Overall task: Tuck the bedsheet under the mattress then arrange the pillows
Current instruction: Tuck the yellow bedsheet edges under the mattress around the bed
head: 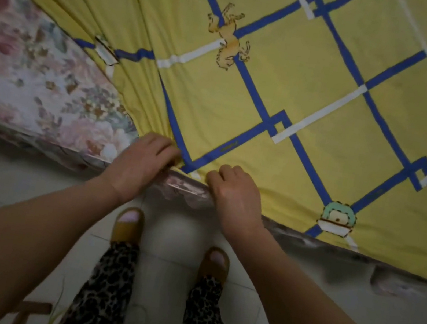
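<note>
A yellow bedsheet (320,75) with blue and white crossing bands and small cartoon prints covers most of the bed. To the left the floral mattress (31,80) lies bare, and the sheet bunches into folds along that side. My left hand (141,162) grips the gathered edge of the sheet at the mattress's near edge. My right hand (233,190) is closed on the sheet's edge a little to the right. No pillows are in view.
Pale floor tiles (19,186) run along the bed's near side. My two feet in brown open-toed slippers (128,224) stand close to the bed, below leopard-print trousers. A brown wooden object (32,309) shows at the bottom left.
</note>
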